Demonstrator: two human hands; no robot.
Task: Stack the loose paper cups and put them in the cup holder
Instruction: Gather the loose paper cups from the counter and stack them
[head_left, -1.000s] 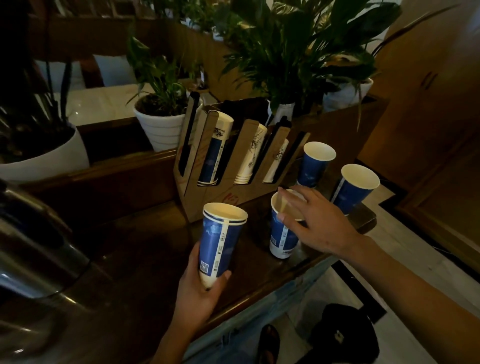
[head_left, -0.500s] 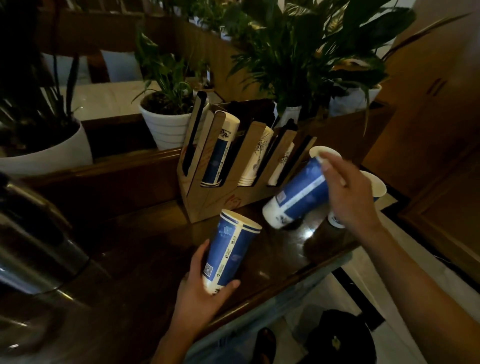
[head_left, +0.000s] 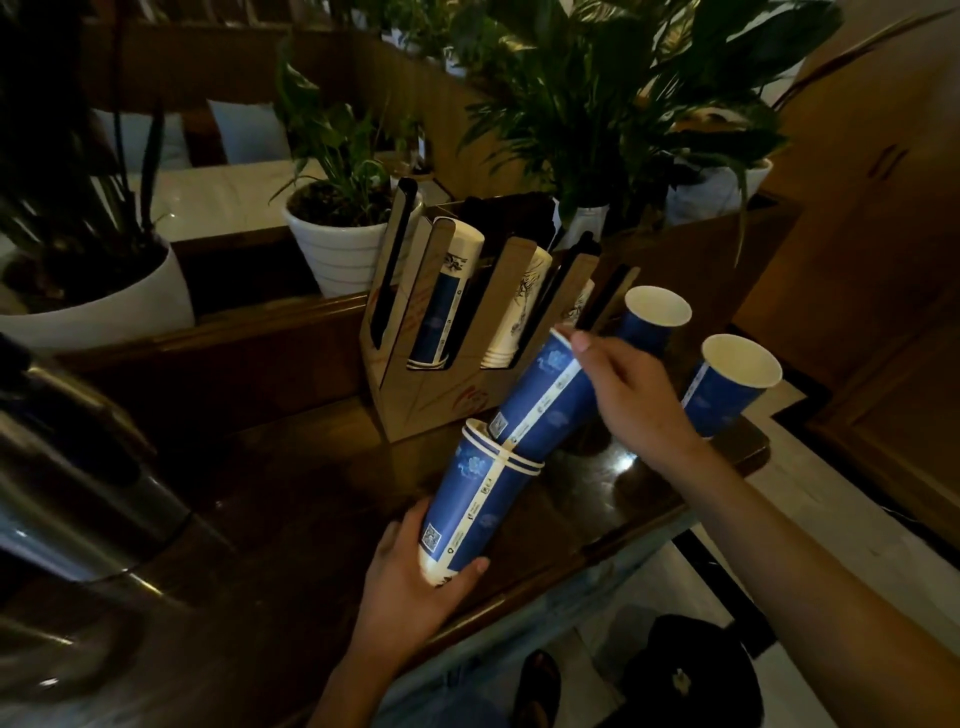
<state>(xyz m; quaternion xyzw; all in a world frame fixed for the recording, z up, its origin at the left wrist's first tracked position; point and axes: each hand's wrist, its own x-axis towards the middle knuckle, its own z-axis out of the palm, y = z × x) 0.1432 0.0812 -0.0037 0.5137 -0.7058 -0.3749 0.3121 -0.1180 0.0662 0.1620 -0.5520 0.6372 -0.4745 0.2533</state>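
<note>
While the left hand (head_left: 415, 582) is gripping the base of the nested cups (head_left: 480, 493) over the bench (head_left: 291, 519), the right hand (head_left: 634, 400), pinching the tilted cup (head_left: 545, 400) entering them, is best lining up both axes (holder (head_left: 415, 395) slot depths, upright cup (head_left: 727, 384) base are hidden).
</note>
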